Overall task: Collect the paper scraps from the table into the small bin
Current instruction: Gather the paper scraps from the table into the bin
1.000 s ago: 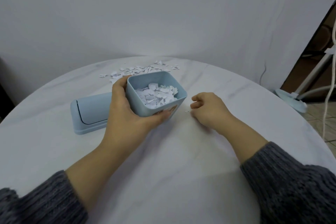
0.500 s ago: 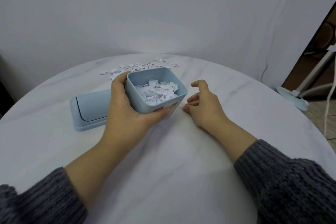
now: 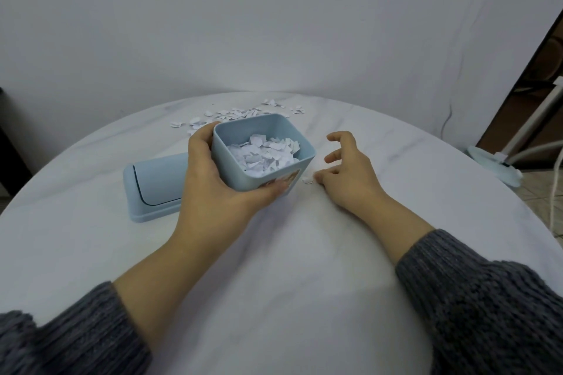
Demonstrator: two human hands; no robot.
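Note:
A small light-blue bin (image 3: 300, 143) stands on the white round table (image 3: 274, 253), partly filled with white paper scraps (image 3: 265, 154). My left hand (image 3: 213, 186) grips the bin from its left and near side, thumb along the front wall. My right hand (image 3: 347, 173) rests on the table just right of the bin with fingers spread and loosely bent; its fingertips touch a small scrap (image 3: 307, 181) by the bin's front corner. A scatter of loose scraps (image 3: 231, 116) lies on the table behind the bin.
The bin's light-blue lid (image 3: 155, 186) lies flat on the table left of my left hand. A white cloth backdrop hangs behind the table. On the floor at the right stand a pale lamp base (image 3: 493, 167) and a white cord.
My right hand went from a loose fist to spread fingers and slid closer to the bin's front corner, onto the small scrap. My left hand kept its grip on the bin.

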